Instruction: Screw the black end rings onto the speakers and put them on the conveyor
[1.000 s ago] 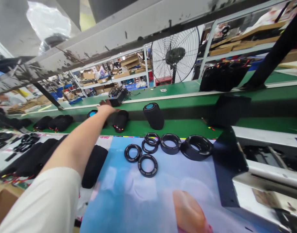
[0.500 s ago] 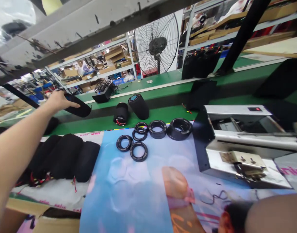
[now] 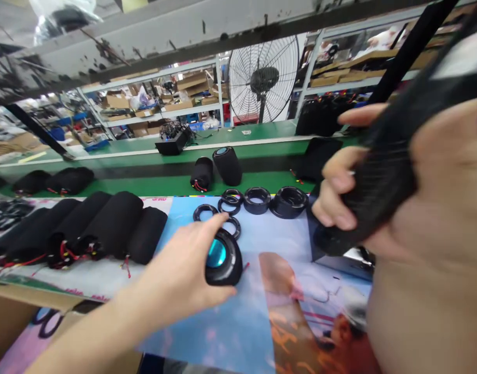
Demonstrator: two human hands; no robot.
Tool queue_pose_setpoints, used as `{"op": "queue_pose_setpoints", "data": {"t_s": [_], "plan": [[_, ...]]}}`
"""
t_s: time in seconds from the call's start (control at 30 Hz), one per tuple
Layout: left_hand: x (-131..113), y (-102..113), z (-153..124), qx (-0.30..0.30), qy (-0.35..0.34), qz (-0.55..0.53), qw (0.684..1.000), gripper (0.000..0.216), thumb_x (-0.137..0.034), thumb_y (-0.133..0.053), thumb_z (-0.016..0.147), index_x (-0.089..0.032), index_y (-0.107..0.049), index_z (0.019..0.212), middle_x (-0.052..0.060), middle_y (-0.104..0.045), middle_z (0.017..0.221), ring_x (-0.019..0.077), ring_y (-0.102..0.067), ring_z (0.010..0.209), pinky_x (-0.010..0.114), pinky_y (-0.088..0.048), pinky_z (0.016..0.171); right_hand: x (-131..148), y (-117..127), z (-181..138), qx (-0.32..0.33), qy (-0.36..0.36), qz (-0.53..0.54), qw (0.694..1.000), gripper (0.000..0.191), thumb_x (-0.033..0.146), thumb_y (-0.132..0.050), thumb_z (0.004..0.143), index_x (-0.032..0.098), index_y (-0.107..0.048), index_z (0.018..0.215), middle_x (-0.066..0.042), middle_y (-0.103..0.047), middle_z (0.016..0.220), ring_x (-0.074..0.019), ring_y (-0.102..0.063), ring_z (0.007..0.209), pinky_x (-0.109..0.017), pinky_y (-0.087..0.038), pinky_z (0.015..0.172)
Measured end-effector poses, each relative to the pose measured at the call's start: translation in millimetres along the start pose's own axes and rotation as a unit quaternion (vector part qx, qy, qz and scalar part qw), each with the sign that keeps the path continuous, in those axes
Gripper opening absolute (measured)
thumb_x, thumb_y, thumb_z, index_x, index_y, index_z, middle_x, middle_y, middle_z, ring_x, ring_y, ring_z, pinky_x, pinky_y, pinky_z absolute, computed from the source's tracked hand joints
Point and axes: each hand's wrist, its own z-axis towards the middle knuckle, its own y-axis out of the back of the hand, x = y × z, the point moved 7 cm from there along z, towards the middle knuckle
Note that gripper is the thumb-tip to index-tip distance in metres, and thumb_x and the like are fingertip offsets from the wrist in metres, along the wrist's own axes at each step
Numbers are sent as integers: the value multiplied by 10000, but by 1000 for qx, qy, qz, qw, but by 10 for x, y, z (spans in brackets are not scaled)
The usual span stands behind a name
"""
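My left hand [image 3: 181,275] is wrapped round a black cylindrical speaker body [image 3: 222,258] with a teal end cap, held low over the blue printed sheet [image 3: 254,317] on the bench. My right hand [image 3: 401,187] is raised close to the camera at the right and grips a dark elongated black object [image 3: 382,182] whose kind I cannot make out. Several black rings [image 3: 257,200] lie on the sheet just beyond the left hand.
Black fabric-covered cylinders with red wires [image 3: 101,223] lie in a row at the left. On the green conveyor belt [image 3: 160,184] stand two more speaker bodies [image 3: 217,167] and other black parts. A standing fan [image 3: 263,85] and shelves with cartons are behind.
My left hand has come back from the conveyor at the far left to the bench in front of me, holding the speaker body. My right hand has risen into view gripping a dark object.
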Motion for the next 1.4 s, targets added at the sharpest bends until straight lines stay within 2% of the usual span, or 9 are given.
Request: {"op": "queue_pose_setpoints", "data": {"t_s": [0.13, 0.27, 0.4, 0.6, 0.87, 1.0, 1.13, 1.23, 1.4], "plan": [[73, -532, -140, -89, -24, -141, 986, 1086, -421, -1019, 698, -344, -416, 1598, 125, -667, 1486, 411, -651, 1396, 614, -541, 1178, -551, -237, -275, 65, -150, 57, 985, 787, 581, -1011, 618, 265, -573, 1191, 51, -668, 763, -139, -515, 330, -272, -426, 343], [260, -865, -314, -234, 6, -349, 907, 1224, -706, -992, 609, -417, -337, 1602, 115, -598, 1510, 368, -707, 1314, 549, -599, 1100, -1213, -236, -811, 97, -267, 36, 958, 761, 516, -988, 697, 220, -567, 1257, -5, -707, 887, -97, -550, 391, -231, -452, 409], [298, -999, -360, -153, 59, -460, 873, 1378, -684, -1031, 536, -392, -290, 1659, 162, -449, 1697, 428, -585, 1484, 553, -581, 1147, -1566, -332, -1166, 83, -329, 94, 936, 832, 590, -977, 686, 263, -512, 1294, -18, -706, 1078, -59, -557, 423, -207, -436, 429], [280, -900, -262, 77, 51, -432, 897, 1220, -446, -1089, 570, -334, -472, 1617, 140, -570, 1625, 447, -513, 1544, 620, -430, 1290, -1583, -345, -1181, 93, -333, 87, 934, 988, 672, -980, 577, 265, -448, 1303, -89, -656, 1303, -67, -561, 417, -249, -442, 421], [396, -805, -422, -49, -58, -373, 925, 1102, -462, -1064, 575, -295, -528, 1524, 155, -646, 1495, 434, -651, 1403, 601, -527, 1212, -1313, -338, -500, 131, -219, -200, 946, 599, 446, -860, 756, 197, -580, 1223, -108, -720, 1232, -135, -632, 666, -288, -512, 596], [394, -794, -432, -101, -133, -365, 916, 1126, -469, -1053, 612, -330, -491, 1578, 150, -651, 1523, 417, -677, 1390, 574, -550, 1185, -1494, -700, -136, 231, -131, -324, 908, 626, 183, -870, 741, 215, -633, 1319, -63, -709, 1280, -254, -671, 1142, -405, -555, 1004], [396, -828, -415, -110, -171, -356, 912, 1188, -446, -1062, 600, -331, -461, 1618, 157, -648, 1545, 422, -644, 1439, 571, -526, 1214, -1796, -980, -101, 347, -100, -386, 849, 595, 209, -848, 864, 173, -620, 1412, -102, -655, 1360, -253, -652, 1195, -492, -553, 1097], [392, -821, -410, -100, -163, -369, 910, 1173, -420, -1071, 588, -330, -478, 1596, 153, -638, 1568, 429, -621, 1467, 598, -500, 1241, -1883, -1012, -125, 354, -106, -417, 831, 532, 261, -797, 942, 165, -612, 1432, -98, -675, 1277, -242, -670, 1138, -489, -577, 1061], [400, -863, -393, -46, -21, -445, 894, 1088, -460, -1070, 577, -268, -526, 1499, 166, -679, 1503, 428, -679, 1384, 580, -567, 1166, -1505, -827, -129, 275, -105, -404, 866, 674, 205, -874, 796, 193, -598, 1411, -80, -712, 1246, -255, -699, 1107, -388, -588, 967]]}}
